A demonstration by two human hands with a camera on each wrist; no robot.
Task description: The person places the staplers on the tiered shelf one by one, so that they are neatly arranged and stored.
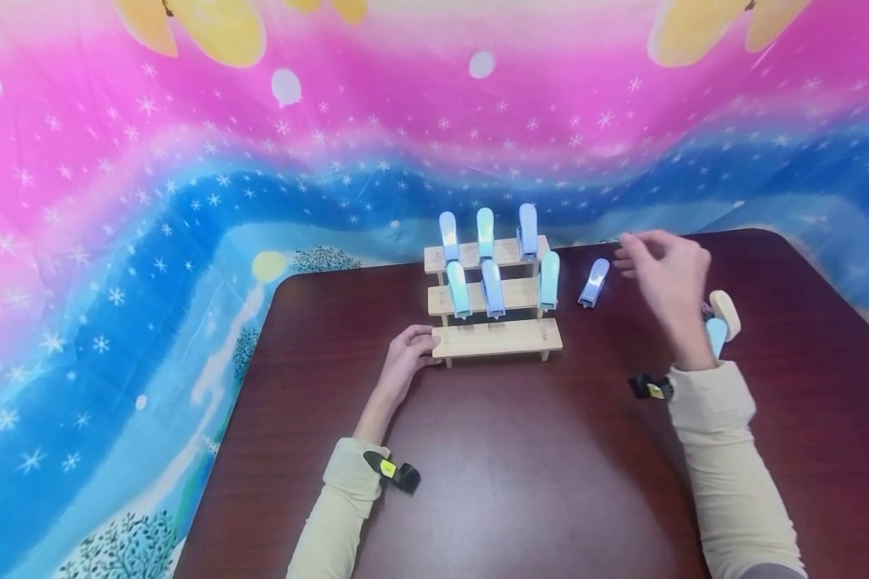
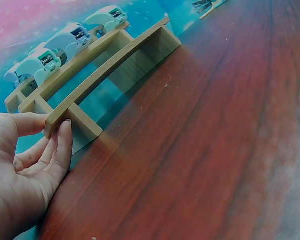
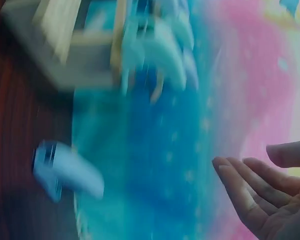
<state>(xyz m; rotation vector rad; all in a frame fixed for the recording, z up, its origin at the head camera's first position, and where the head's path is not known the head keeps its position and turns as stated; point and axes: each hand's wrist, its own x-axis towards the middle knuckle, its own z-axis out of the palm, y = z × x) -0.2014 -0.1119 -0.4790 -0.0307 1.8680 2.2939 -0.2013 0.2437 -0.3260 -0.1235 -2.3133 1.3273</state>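
While the left hand rests on the dark wooden table, its thumb and fingers touch the left end of the bottom step of a small three-tier wooden display stand, lightly bracing it; the fingers are loosely bent rather than clenched. On the stand, three pale blue staplers stand upright on the top step and three more on the middle step, while the bottom step is bare. Just to the right of the stand, a seventh light blue stapler stands alone on the table, tilted slightly. The right hand hovers above the table just beside that stapler, not touching it, with fingers relaxed, slightly spread and holding nothing; the right wrist view is blurred but shows the open palm and the lone stapler well apart. Near the right wrist lie another blue stapler and a cream one. A pink and blue starry cloth hangs behind the table.
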